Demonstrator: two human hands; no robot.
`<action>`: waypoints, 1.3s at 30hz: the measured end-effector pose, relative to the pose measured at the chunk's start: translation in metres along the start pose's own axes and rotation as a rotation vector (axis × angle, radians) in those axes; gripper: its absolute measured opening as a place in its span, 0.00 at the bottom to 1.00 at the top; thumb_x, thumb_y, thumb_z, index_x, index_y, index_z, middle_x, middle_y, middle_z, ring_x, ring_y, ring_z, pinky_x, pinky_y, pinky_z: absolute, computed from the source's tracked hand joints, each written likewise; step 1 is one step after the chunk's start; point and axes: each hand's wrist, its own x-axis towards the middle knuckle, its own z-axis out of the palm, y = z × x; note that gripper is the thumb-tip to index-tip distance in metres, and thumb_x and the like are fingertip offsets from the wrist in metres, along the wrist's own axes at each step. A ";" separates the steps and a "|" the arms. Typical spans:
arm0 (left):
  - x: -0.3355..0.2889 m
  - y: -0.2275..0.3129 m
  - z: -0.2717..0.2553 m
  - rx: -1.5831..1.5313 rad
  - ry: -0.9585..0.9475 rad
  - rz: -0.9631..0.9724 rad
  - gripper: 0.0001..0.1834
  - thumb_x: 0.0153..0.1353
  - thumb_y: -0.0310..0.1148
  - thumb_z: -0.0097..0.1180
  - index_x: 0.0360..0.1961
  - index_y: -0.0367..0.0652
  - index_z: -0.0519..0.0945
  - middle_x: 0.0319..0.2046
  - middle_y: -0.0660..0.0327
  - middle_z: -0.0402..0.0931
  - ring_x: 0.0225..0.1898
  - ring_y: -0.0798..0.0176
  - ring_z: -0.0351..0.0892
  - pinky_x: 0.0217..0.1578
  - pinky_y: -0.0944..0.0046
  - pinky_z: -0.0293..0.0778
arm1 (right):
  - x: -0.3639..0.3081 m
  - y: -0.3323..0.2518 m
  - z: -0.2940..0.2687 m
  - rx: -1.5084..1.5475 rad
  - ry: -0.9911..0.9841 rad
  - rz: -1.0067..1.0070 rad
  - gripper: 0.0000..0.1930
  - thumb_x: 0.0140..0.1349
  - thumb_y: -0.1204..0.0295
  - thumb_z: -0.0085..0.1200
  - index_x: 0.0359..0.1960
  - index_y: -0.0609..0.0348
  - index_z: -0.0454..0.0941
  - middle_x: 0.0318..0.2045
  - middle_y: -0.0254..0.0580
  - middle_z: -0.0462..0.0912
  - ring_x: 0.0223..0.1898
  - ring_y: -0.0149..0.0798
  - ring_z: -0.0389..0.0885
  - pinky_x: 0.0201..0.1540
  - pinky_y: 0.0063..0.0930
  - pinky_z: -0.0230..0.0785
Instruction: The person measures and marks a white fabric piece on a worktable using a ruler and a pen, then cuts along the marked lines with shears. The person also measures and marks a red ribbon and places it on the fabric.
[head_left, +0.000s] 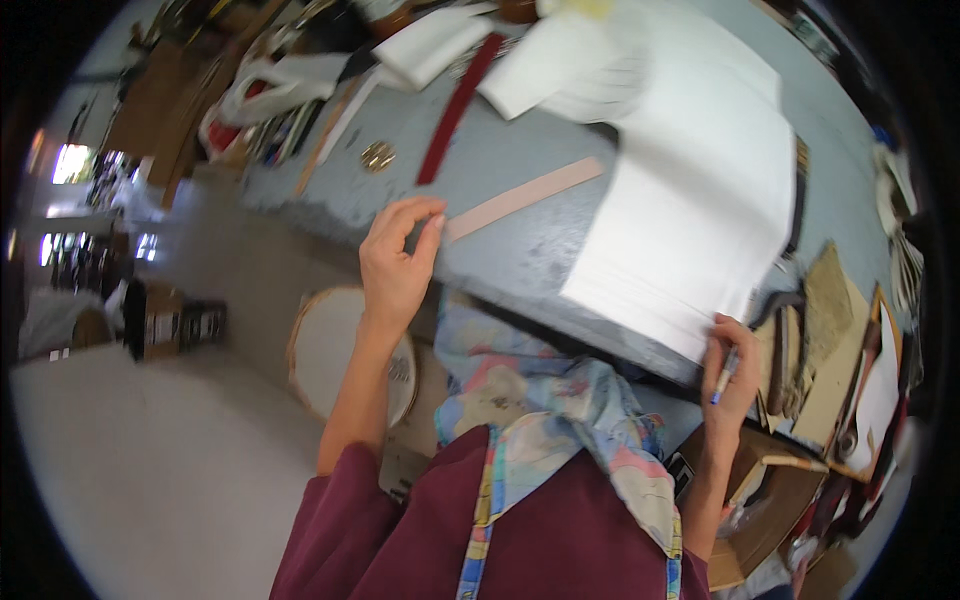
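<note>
My left hand hovers at the near edge of the grey worktable, thumb and fingertips drawn together in a pinch. Whatever lies between the tips, if anything, is too small to make out. Close beside them is the end of a flat pale pink strip, which slants away to the right. A pen with a blue end is gripped in my right hand. The fingers of that hand rest at the near right corner of a large white sheet, which spreads across the table.
A dark red strip and a small heap of gold-coloured pieces lie at the far left. White rolls are behind them. Tools and brown scraps crowd the right side. A round white-topped container stands below, left.
</note>
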 end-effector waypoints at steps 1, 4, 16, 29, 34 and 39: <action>-0.006 -0.008 -0.016 0.016 0.046 -0.026 0.08 0.68 0.23 0.68 0.47 0.40 0.91 0.46 0.56 0.90 0.47 0.55 0.88 0.51 0.59 0.82 | 0.000 0.001 0.002 0.003 -0.007 -0.018 0.09 0.70 0.85 0.59 0.48 0.61 0.82 0.52 0.50 0.89 0.54 0.46 0.88 0.60 0.37 0.77; -0.032 -0.034 -0.066 0.045 0.182 -0.118 0.08 0.69 0.23 0.67 0.48 0.40 0.91 0.45 0.57 0.90 0.45 0.61 0.88 0.49 0.62 0.82 | -0.002 0.001 0.005 0.031 -0.054 -0.007 0.08 0.74 0.85 0.56 0.51 0.63 0.81 0.55 0.51 0.88 0.56 0.42 0.86 0.62 0.36 0.76; -0.218 -0.184 -0.126 0.406 -0.169 -0.864 0.17 0.65 0.32 0.70 0.54 0.41 0.90 0.42 0.51 0.92 0.45 0.54 0.92 0.49 0.57 0.83 | 0.007 -0.025 0.020 0.038 -0.091 -0.140 0.09 0.71 0.87 0.55 0.48 0.64 0.80 0.53 0.52 0.88 0.57 0.48 0.86 0.65 0.40 0.74; -0.270 -0.217 -0.094 0.300 -0.109 -0.990 0.22 0.56 0.29 0.77 0.51 0.36 0.86 0.38 0.55 0.88 0.40 0.56 0.88 0.44 0.57 0.83 | -0.002 -0.019 0.017 0.123 -0.075 -0.090 0.10 0.69 0.89 0.54 0.46 0.63 0.80 0.50 0.52 0.88 0.55 0.47 0.87 0.63 0.39 0.76; -0.252 -0.195 -0.103 0.087 -0.064 -1.086 0.22 0.56 0.30 0.76 0.51 0.34 0.85 0.40 0.57 0.87 0.42 0.61 0.87 0.47 0.60 0.82 | -0.003 -0.017 0.018 0.184 -0.060 -0.082 0.10 0.68 0.90 0.53 0.46 0.64 0.80 0.49 0.53 0.88 0.54 0.48 0.88 0.63 0.39 0.76; -0.186 -0.108 -0.117 -0.217 -0.146 -0.910 0.20 0.59 0.24 0.75 0.52 0.38 0.84 0.42 0.62 0.85 0.44 0.68 0.83 0.48 0.64 0.81 | -0.002 -0.027 0.018 0.262 -0.042 -0.063 0.11 0.67 0.90 0.53 0.45 0.63 0.80 0.49 0.54 0.89 0.54 0.48 0.88 0.62 0.39 0.76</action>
